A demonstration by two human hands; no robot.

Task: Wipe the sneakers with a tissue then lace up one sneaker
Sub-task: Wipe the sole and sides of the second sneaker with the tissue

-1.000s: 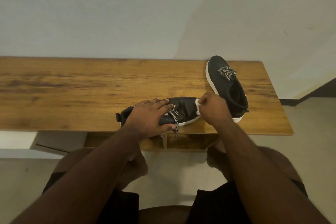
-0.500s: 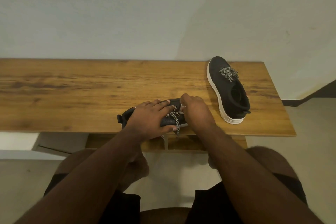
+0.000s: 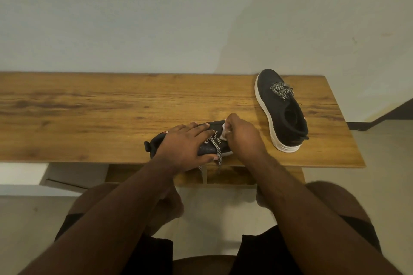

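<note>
- Lying lengthwise along the worktop's (image 3: 89, 107) near edge, the near sneaker (image 3: 212, 148) has its toe toward the second sneaker (image 3: 281, 109).
- Left hand (image 3: 185, 145) presses flat on it.
- Right hand (image 3: 243, 138), at the toe, pinches the tissue (image 3: 224, 131).

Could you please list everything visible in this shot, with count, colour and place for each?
near sneaker: one, black with a white sole, at the table's front edge under both hands; its black-and-white lace hangs loose over that edge.
far sneaker: one, black with a white sole, on the table's right end, toe toward the wall, laced.
tissue: one, white, in the right hand against the near sneaker.
table: one, brown wood, against the wall.
wall: pale, behind the table.
left hand: lies flat on the near sneaker, fingers straight.
right hand: curled in a grip round the tissue.
</note>
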